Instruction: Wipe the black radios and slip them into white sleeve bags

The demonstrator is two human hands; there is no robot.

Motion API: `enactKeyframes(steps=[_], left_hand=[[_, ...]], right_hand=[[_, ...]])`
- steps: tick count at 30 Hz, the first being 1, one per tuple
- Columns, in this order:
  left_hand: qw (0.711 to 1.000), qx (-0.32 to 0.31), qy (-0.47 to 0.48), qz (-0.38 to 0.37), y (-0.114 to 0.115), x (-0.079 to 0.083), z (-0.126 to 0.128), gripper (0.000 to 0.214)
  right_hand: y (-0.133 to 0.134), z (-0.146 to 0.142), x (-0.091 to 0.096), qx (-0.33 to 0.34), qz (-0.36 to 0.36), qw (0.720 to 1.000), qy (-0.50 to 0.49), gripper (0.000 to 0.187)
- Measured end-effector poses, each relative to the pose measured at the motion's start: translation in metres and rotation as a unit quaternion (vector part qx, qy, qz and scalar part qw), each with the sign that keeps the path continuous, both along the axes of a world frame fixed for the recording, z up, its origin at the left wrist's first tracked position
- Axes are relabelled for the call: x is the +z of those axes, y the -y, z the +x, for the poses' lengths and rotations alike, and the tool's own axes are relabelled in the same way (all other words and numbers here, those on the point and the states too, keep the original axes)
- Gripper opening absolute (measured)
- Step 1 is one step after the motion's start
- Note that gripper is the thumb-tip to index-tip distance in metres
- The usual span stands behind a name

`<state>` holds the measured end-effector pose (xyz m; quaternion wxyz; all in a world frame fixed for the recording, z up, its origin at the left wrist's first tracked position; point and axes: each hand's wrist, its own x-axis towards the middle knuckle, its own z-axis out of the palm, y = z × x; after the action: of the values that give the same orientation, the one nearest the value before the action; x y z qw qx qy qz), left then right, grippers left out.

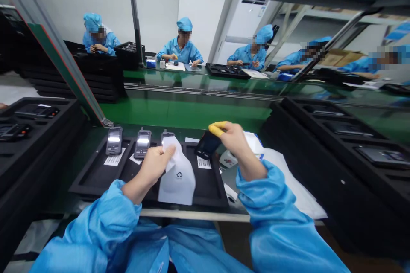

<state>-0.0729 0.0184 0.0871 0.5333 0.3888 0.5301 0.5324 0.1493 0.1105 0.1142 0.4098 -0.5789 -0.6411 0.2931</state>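
Observation:
My left hand [157,162] pinches the top of a white bag [179,185] with a small black recycling mark on it. The bag hangs over a black foam tray [209,185]. Yellow finger covers sit on the fingers of my right hand [231,136], which grips a dark handheld device [207,145] by its upper end; the device is tilted above the tray's right part. Left of it, a grey handheld device [114,140] and a similar handheld device [142,144] stand along the tray's far side. Another handheld device [167,135] is mostly hidden behind the bag.
A label sheet [114,158] lies in the tray. White sheets [296,179] and a small box [228,160] are at right. Stacked foam trays rise on the left [30,153] and right [320,170]. Several co-workers in blue sit beyond the green conveyor [185,108].

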Motion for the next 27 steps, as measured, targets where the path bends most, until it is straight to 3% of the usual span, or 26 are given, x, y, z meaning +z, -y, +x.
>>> enactKeyframes(steps=[2, 4, 6, 8, 16, 22, 27], left_hand=[[1.000, -0.011, -0.020, 0.007, 0.000, 0.003, 0.000, 0.035], [0.999, -0.021, -0.037, 0.016, 0.000, 0.007, 0.002, 0.026], [0.998, -0.033, -0.053, 0.020, 0.000, 0.012, 0.005, 0.022], [0.997, -0.042, -0.068, 0.021, 0.001, 0.015, 0.008, 0.021], [0.996, -0.033, -0.082, 0.030, 0.006, 0.019, 0.003, 0.021], [0.995, -0.022, -0.091, 0.041, 0.004, 0.011, 0.000, 0.028], [0.995, -0.018, -0.084, 0.052, 0.003, 0.011, 0.004, 0.033]], right_hand=[[0.010, 0.007, 0.017, -0.051, 0.084, 0.993, -0.061, 0.021], [0.016, 0.008, 0.034, -0.084, 0.184, 0.968, -0.152, 0.024], [0.019, 0.004, 0.048, -0.087, 0.266, 0.932, -0.231, 0.025], [0.019, -0.007, 0.057, -0.070, 0.296, 0.914, -0.271, 0.026], [0.029, -0.049, 0.047, -0.003, 0.221, 0.908, -0.356, 0.024], [0.027, -0.047, 0.041, -0.004, 0.210, 0.919, -0.335, 0.026], [0.020, -0.042, 0.039, -0.031, 0.247, 0.907, -0.339, 0.028]])
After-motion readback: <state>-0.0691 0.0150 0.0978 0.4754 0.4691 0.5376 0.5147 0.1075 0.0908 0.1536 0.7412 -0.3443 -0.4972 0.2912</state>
